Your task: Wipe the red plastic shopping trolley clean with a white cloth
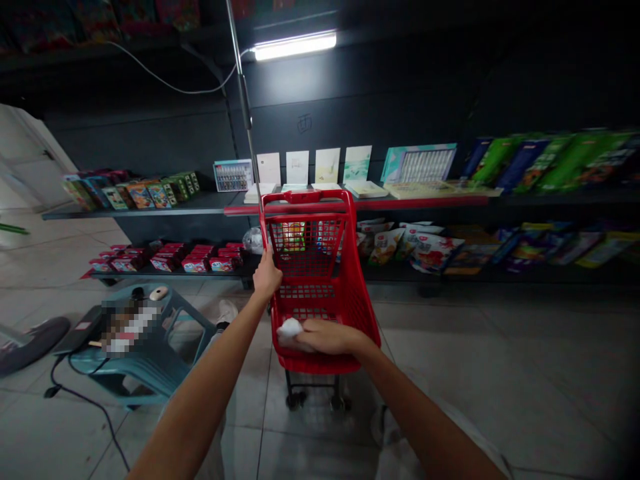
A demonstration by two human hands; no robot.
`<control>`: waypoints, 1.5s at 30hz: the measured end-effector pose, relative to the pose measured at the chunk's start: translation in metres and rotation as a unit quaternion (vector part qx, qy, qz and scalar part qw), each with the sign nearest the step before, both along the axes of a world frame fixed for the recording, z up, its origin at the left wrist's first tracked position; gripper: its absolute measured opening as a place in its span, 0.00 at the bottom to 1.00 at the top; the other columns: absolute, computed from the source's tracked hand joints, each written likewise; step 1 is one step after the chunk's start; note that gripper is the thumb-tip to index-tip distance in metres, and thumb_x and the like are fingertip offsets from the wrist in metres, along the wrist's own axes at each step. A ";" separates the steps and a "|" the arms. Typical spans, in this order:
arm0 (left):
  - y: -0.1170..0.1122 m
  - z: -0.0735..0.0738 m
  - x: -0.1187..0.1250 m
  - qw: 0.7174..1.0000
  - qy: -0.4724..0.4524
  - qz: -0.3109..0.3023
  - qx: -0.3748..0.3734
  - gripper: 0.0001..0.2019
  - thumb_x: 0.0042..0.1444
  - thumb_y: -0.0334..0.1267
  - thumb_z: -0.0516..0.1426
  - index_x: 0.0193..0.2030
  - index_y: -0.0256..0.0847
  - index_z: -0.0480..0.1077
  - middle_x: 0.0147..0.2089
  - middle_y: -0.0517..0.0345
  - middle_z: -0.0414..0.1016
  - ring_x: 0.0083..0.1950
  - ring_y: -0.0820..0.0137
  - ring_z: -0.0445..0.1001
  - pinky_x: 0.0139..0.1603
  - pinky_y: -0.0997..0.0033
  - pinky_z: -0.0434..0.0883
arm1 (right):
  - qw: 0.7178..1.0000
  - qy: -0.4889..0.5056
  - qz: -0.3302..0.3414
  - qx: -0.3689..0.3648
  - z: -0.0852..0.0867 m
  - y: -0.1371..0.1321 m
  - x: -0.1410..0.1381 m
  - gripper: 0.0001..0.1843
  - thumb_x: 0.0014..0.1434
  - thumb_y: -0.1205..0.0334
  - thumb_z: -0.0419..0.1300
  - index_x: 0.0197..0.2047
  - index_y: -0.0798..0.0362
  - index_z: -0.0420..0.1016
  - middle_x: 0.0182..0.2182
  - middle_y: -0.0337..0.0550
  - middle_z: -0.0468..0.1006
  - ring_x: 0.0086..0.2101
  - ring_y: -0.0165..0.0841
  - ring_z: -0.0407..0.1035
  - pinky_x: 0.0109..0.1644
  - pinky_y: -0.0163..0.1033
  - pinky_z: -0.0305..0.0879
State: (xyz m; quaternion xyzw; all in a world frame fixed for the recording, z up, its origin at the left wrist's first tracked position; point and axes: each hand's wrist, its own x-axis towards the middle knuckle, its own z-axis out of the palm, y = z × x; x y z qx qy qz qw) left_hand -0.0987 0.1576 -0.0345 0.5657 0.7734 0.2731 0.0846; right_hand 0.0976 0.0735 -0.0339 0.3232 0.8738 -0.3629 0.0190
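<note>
Grey tiled floor [500,333], dim room. Beyond the red cart [369,320], dark shelving [150,150] is stocked on several levels and lit by one tube lamp [295,46], set higher than the cart. One cart is stood on the tiles, grid-walled. One white wad [290,330], cloth or tissue, is held at the cart's near end in the curled fingers of the right hand [327,335]. The cart's left edge is grasped by the left hand [267,277]; whether the pole [244,100] is also held cannot be told. Counted: one pole, at the cart's left side; four pale booklets [327,165], propped upright beyond the cart. Left of the cart, small items are scattered on a blue-grey stool [137,375], partly blurred.
</note>
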 end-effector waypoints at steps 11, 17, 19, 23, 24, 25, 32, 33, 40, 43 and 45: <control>0.012 0.001 -0.007 1.000 -0.009 -0.007 -0.001 0.42 0.59 0.32 0.52 0.78 0.55 0.41 0.77 0.57 0.56 0.66 0.55 0.72 0.63 0.56 0.69 | 0.981 -0.091 -0.093 0.142 0.016 -0.008 0.054 0.22 0.65 0.57 0.47 0.35 0.59 0.79 0.35 0.55 0.82 0.33 0.37 0.73 0.35 0.37 0.55; 0.022 0.003 -0.011 1.000 -0.014 -0.009 0.004 0.41 0.59 0.32 0.52 0.78 0.53 0.43 0.74 0.51 0.62 0.63 0.51 0.74 0.60 0.51 0.71 | 0.915 0.012 -0.301 0.268 0.022 -0.007 0.086 0.25 0.65 0.55 0.43 0.39 0.60 0.79 0.37 0.61 0.82 0.37 0.42 0.76 0.41 0.40 0.60; 0.026 0.005 -0.012 1.000 -0.016 -0.006 0.005 0.41 0.59 0.32 0.52 0.78 0.53 0.44 0.73 0.49 0.64 0.63 0.52 0.74 0.60 0.51 0.71 | 0.875 0.051 -0.379 0.297 0.018 -0.002 0.104 0.28 0.66 0.53 0.41 0.39 0.61 0.78 0.35 0.63 0.82 0.37 0.44 0.76 0.40 0.40 0.62; 0.032 0.008 -0.016 1.000 -0.020 0.013 -0.001 0.39 0.61 0.33 0.53 0.78 0.54 0.45 0.71 0.50 0.67 0.64 0.54 0.73 0.62 0.54 0.70 | 0.813 0.002 -0.460 0.358 0.009 -0.004 0.130 0.28 0.66 0.54 0.41 0.41 0.63 0.78 0.33 0.65 0.81 0.36 0.47 0.76 0.38 0.41 0.62; 0.034 0.008 -0.017 1.000 -0.021 0.019 -0.004 0.39 0.61 0.33 0.53 0.78 0.54 0.45 0.70 0.51 0.68 0.64 0.54 0.73 0.62 0.55 0.70 | 0.809 -0.033 -0.462 0.360 0.007 -0.008 0.132 0.27 0.66 0.54 0.43 0.43 0.63 0.78 0.34 0.65 0.81 0.35 0.47 0.77 0.38 0.41 0.62; 0.034 0.008 -0.019 0.999 -0.021 0.026 -0.003 0.38 0.62 0.34 0.53 0.77 0.54 0.47 0.70 0.51 0.68 0.64 0.55 0.73 0.62 0.56 0.70 | 0.814 -0.072 -0.458 0.351 0.005 -0.011 0.133 0.26 0.66 0.55 0.43 0.46 0.63 0.78 0.34 0.65 0.82 0.35 0.47 0.77 0.39 0.41 0.63; 0.025 0.002 -0.028 0.996 -0.023 0.074 0.040 0.31 0.66 0.39 0.50 0.75 0.48 0.52 0.74 0.47 0.61 0.66 0.55 0.71 0.64 0.55 0.69 | 0.926 -0.087 -0.359 0.077 -0.032 -0.008 0.116 0.23 0.66 0.56 0.43 0.34 0.58 0.76 0.37 0.61 0.82 0.39 0.44 0.77 0.42 0.41 0.65; 0.023 -0.001 -0.030 0.996 -0.040 0.075 0.022 0.33 0.65 0.39 0.51 0.76 0.47 0.49 0.70 0.45 0.67 0.64 0.55 0.73 0.62 0.55 0.70 | 0.927 -0.023 -0.374 0.026 -0.038 -0.006 0.112 0.23 0.65 0.55 0.43 0.33 0.57 0.74 0.36 0.59 0.82 0.39 0.43 0.77 0.40 0.39 0.65; 0.022 -0.014 -0.054 0.994 -0.068 0.080 -0.024 0.43 0.58 0.33 0.55 0.79 0.42 0.41 0.61 0.40 0.77 0.61 0.53 0.77 0.61 0.58 0.69 | 0.739 0.354 -0.507 -0.269 -0.074 -0.030 0.062 0.13 0.60 0.52 0.53 0.38 0.52 0.69 0.35 0.47 0.81 0.37 0.38 0.76 0.39 0.38 0.72; 0.023 -0.012 -0.061 0.995 -0.061 0.081 -0.018 0.42 0.58 0.31 0.54 0.78 0.40 0.43 0.62 0.40 0.75 0.62 0.55 0.75 0.62 0.61 0.68 | 0.592 0.477 -0.539 -0.362 -0.081 -0.046 0.031 0.06 0.58 0.61 0.55 0.40 0.50 0.69 0.37 0.42 0.81 0.39 0.34 0.77 0.45 0.36 0.75; 0.022 -0.010 -0.062 0.995 -0.057 0.078 -0.016 0.42 0.58 0.31 0.53 0.78 0.39 0.43 0.62 0.39 0.75 0.63 0.55 0.75 0.63 0.61 0.68 | 0.503 0.517 -0.541 -0.432 -0.082 -0.054 0.009 0.09 0.57 0.67 0.55 0.42 0.50 0.69 0.38 0.40 0.82 0.39 0.31 0.77 0.47 0.34 0.75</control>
